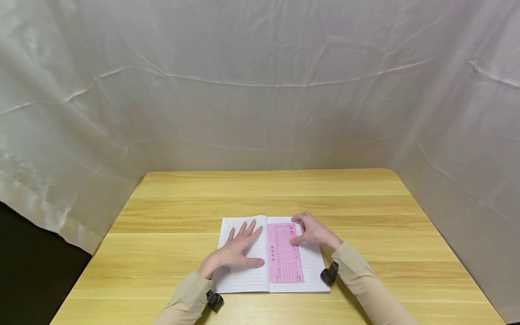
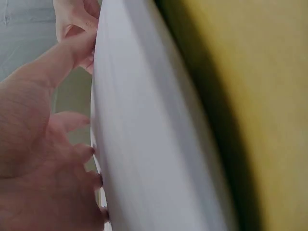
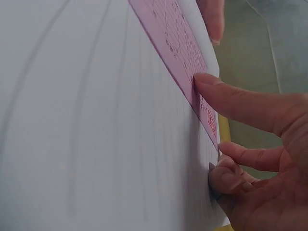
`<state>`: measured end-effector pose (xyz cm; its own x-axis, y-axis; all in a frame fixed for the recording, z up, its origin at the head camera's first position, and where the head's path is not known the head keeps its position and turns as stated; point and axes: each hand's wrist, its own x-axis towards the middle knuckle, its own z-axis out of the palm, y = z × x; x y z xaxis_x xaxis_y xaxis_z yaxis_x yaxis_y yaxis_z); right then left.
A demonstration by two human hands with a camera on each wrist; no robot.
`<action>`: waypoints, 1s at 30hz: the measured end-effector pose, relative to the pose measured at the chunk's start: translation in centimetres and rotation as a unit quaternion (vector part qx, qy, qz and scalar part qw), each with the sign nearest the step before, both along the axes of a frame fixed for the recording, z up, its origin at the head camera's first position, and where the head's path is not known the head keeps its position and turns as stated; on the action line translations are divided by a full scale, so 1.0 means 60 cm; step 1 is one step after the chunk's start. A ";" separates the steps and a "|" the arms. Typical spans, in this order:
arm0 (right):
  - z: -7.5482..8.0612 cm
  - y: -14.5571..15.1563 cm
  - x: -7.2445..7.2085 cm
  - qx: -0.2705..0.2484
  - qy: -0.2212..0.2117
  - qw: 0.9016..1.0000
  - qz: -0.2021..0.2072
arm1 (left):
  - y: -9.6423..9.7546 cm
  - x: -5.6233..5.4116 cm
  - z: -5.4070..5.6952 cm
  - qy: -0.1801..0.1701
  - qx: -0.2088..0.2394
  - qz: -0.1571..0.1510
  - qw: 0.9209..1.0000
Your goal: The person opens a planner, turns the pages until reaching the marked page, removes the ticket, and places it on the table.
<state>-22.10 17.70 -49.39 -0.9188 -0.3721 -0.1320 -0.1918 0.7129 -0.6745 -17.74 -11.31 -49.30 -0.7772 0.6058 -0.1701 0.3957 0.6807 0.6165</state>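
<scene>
An open notebook (image 1: 317, 275) with ruled white pages lies flat on the table. On its right page, beside the fold, is a pink receipt slip (image 1: 284, 262) with a printed grid and a small red box at its far end. My left hand (image 1: 235, 253) rests on the left page, fingers and thumb spread. Over the slip's far right corner sits my right hand (image 1: 310, 230). Its thumb (image 3: 209, 81) touches the slip's face, and the index finger (image 3: 240, 156) reaches the far end. The other right fingers are bent near the page.
A light wooden table (image 1: 170, 198) carries the notebook close to its front edge. Pale grey cloth (image 1: 260, 113) hangs behind the table and along both sides. A dark area (image 1: 32, 266) shows at the lower left, beyond the table edge.
</scene>
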 end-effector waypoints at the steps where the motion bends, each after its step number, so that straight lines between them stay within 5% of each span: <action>1: 0.000 0.000 0.000 0.003 0.000 1.000 0.001 | 0.000 0.000 0.000 -0.006 -0.007 -0.006 1.000; 12: -0.002 0.002 -0.001 0.022 0.018 0.999 0.021 | -0.002 -0.009 -0.006 -0.003 -0.079 -0.023 0.997; 30: -0.001 -0.001 0.006 0.035 0.030 0.998 0.037 | -0.003 -0.007 -0.005 -0.017 -0.103 -0.034 0.994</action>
